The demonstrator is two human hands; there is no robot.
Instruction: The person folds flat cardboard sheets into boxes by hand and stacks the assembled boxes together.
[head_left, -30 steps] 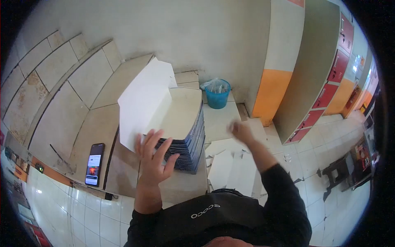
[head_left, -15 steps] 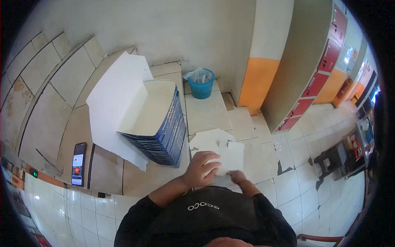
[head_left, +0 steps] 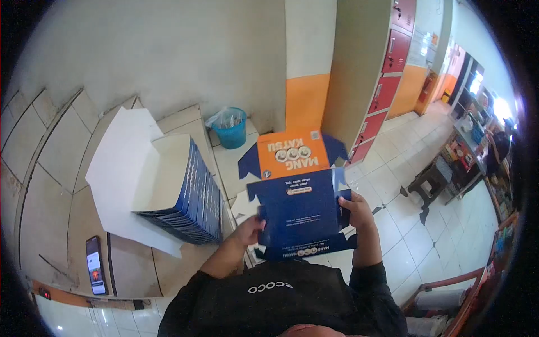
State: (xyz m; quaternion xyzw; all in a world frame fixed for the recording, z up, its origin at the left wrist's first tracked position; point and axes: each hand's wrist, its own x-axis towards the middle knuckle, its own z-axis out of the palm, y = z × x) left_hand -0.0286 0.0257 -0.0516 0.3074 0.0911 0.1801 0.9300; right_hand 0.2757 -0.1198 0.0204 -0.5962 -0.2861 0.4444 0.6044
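A flat, unfolded cardboard box (head_left: 297, 213) is held up in front of my chest, its printed side facing me. It has a dark blue panel, an orange panel at the far end and small side flaps. My left hand (head_left: 248, 231) pinches its left edge. My right hand (head_left: 359, 212) grips the opposite edge, thumb on the printed face. Part of a white cardboard piece (head_left: 240, 206) shows on the tiled bench beneath it. To the left stands a stack of blue boxes (head_left: 199, 199), with a large white sheet (head_left: 115, 163) beside and under it.
A phone (head_left: 96, 264) with its screen lit lies at the left on the tiled ledge. Behind the bench is a blue bin (head_left: 231, 135) with a plastic bag. Red lockers (head_left: 383, 95) stand at the right, and a dark stool (head_left: 431, 182) is on the floor.
The cardboard, earlier low on the bench with its white side up, is now raised with its printed side showing. My hands have moved apart to its two edges. The view has turned right.
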